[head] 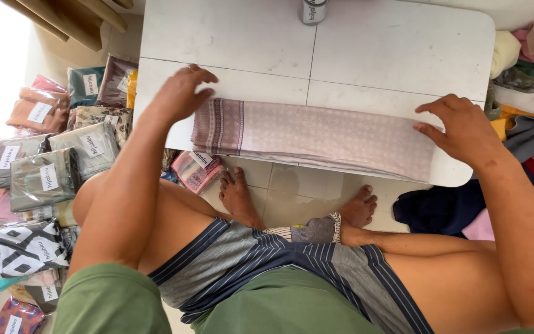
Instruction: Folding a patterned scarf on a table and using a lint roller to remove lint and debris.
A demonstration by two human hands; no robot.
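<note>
- Folded pale pink patterned cloth (316, 133), a long strip lying along the near edge of the low white table (397, 49), darker banded border at its left end.
- Left hand (180, 93) flat on the cloth's left end, fingers spread, gripping nothing.
- Right hand (458, 128) pressing the right end near the table's rounded near corner, fingers extended, holding nothing.
- Small cylindrical can (312, 10) at the far edge.
- Bagged, labelled fabrics (44, 176) stacked on the floor to the left; loose coloured cloths (529, 74) heaped to the right.
</note>
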